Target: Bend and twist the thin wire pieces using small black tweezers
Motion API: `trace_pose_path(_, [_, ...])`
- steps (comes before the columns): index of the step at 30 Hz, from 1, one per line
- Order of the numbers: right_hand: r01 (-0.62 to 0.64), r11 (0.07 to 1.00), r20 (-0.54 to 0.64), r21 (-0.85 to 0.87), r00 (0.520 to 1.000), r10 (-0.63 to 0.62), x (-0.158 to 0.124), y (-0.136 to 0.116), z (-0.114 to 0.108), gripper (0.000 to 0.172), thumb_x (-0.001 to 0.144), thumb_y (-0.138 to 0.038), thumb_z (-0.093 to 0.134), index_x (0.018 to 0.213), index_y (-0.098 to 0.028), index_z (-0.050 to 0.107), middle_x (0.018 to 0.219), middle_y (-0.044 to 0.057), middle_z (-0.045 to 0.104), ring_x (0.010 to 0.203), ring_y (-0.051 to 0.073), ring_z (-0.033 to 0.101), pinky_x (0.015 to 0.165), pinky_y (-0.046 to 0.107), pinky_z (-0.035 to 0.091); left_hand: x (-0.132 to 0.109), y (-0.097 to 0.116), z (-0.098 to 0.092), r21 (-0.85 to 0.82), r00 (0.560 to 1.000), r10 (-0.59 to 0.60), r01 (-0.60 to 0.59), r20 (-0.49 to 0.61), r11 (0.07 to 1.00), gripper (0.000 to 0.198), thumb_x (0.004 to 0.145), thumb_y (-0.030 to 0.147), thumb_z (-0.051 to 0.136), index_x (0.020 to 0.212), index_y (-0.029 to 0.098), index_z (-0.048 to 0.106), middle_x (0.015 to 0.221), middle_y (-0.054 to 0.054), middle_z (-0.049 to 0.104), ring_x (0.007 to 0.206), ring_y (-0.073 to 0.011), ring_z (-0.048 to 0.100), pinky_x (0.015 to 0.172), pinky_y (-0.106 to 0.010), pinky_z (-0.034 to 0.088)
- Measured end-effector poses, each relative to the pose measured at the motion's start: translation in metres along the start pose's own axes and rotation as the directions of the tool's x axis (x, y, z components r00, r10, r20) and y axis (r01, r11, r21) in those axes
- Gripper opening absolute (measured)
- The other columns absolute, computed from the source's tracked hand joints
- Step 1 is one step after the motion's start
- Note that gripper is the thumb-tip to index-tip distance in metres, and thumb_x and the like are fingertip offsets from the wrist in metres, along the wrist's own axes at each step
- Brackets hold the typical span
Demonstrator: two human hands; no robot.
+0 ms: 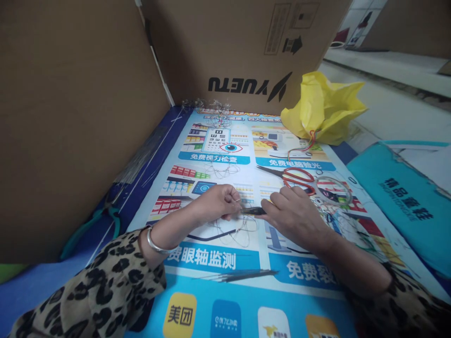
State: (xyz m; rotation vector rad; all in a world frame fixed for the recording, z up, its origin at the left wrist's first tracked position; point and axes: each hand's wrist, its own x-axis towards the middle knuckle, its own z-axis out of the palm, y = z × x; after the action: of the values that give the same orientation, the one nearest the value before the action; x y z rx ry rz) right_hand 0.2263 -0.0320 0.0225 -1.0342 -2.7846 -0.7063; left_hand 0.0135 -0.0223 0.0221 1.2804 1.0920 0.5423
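Note:
My left hand (225, 202), with a silver bangle on its wrist, is closed in a pinch on thin wire (237, 201). My right hand (292, 211) is wrapped round a pair of dark-tipped pliers (252, 211); its handles are hidden in my palm. The pliers' tips point left and meet the wire close to my left fingertips. Loops of fine wire (243, 234) hang below both hands over the printed poster. Nearer to me lies a small bundle of dark wires (246, 275). Scissors with red and clear handles (299, 180) rest just beyond my right hand.
Tall cardboard (232, 51) stands at the back and left. A yellow bag (326, 110) with coloured strings sits at the back right, near a teal box (405, 202). Teal-handled pliers (92, 225) and straight wires (141, 157) lie at the left. Wire clusters (218, 105) lie at the back.

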Motion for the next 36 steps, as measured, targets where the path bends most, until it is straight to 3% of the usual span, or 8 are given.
trace_pose_path(19, [-0.065,0.991,0.002,0.114,0.998,0.065,-0.003,-0.001,0.012,0.026,0.084,-0.042,0.049,0.075,-0.019,0.057,0.07,0.005,0.053,0.07,0.019,0.041,0.064,0.031,0.021,-0.001,0.004,0.001,0.042,0.997,0.009,-0.006,-0.075,0.999,0.013,0.071,0.01,0.057,0.075,0.016,0.047,0.05,0.008,0.051,0.037,-0.0029,0.044,0.038,-0.014,0.031])
trace_pose_path(36, [-0.126,0.991,-0.026,0.038,0.992,0.127,-0.005,-0.012,0.005,0.026,0.084,-0.041,0.049,0.074,-0.019,0.058,0.069,0.006,0.053,0.069,0.02,0.04,0.063,0.032,0.02,0.001,-0.003,0.008,0.017,0.981,0.083,-0.081,-0.176,0.997,0.013,0.07,0.014,0.057,0.073,0.018,0.045,0.048,0.008,0.047,0.039,-0.0048,0.047,0.041,-0.016,0.03])
